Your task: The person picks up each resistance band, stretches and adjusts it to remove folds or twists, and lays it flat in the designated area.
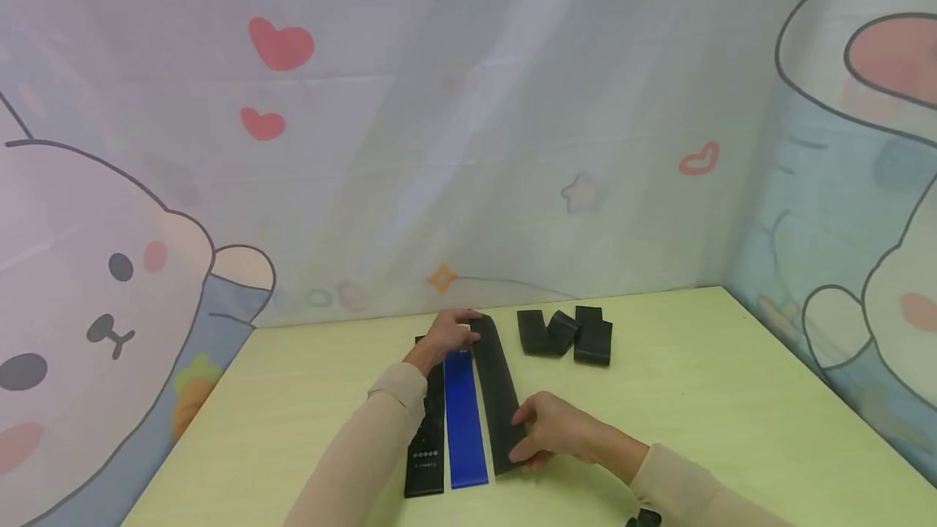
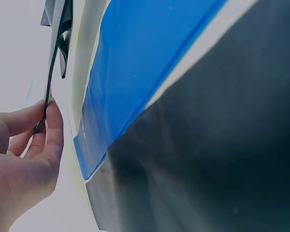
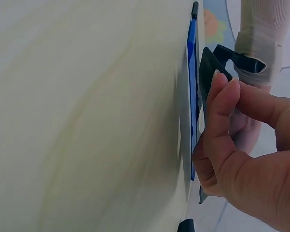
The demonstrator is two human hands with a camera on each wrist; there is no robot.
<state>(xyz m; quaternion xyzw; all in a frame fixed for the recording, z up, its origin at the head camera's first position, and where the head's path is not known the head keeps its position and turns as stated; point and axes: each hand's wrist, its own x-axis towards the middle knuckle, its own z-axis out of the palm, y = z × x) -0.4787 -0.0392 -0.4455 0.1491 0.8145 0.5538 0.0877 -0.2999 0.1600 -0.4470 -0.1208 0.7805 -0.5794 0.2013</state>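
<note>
Both hands hold a flat black resistance band [image 1: 496, 385], stretched lengthwise between them. At its far end, my left hand [image 1: 448, 337] pinches the edge between thumb and fingers, as the left wrist view shows. The near end is pinched by my right hand [image 1: 556, 429], and a corner of the band [image 3: 213, 65] rises above the fingertips in the right wrist view. Just left of it, a blue resistance band [image 1: 465, 429] lies flat on the table. Beside that lies another black band [image 1: 424, 474] with pale dots and small lettering, partly hidden by the left forearm.
Several black bands, curled and folded [image 1: 593, 340], sit at the back of the pale yellow table [image 1: 703, 397], right of the left hand. A small dark object [image 1: 646, 518] shows by the right sleeve. Behind the table hangs a cartoon-printed cloth [image 1: 476, 145].
</note>
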